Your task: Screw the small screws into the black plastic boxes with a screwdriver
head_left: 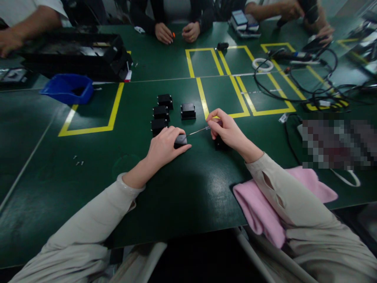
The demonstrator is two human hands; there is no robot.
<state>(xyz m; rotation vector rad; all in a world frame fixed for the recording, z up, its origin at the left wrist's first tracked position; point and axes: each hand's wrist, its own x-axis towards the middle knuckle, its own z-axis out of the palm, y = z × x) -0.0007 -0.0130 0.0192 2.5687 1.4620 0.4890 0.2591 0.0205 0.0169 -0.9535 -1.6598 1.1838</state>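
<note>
My left hand (167, 146) grips a small black block-shaped part (181, 140) on the green table, thumb along its near side and fingers over the top. In my right hand (223, 127) is a screwdriver, its thin metal shaft (196, 131) slanting down to the left so that the tip meets the part. Most of the handle is hidden by my fingers. Under the right hand a dark block (220, 144) partly shows. Just beyond my left hand stand several similar black blocks (160, 113), with another block (188, 111) apart to their right.
A blue scoop-shaped bin (69, 88) and stacked black trays (79, 55) stand at the left. Tiny screws (78, 162) lie nearer. Tangled cables (312, 84) spread at the right, and a pink cloth (262, 204) lies under my right forearm. Co-workers' hands (176, 33) rest across the table.
</note>
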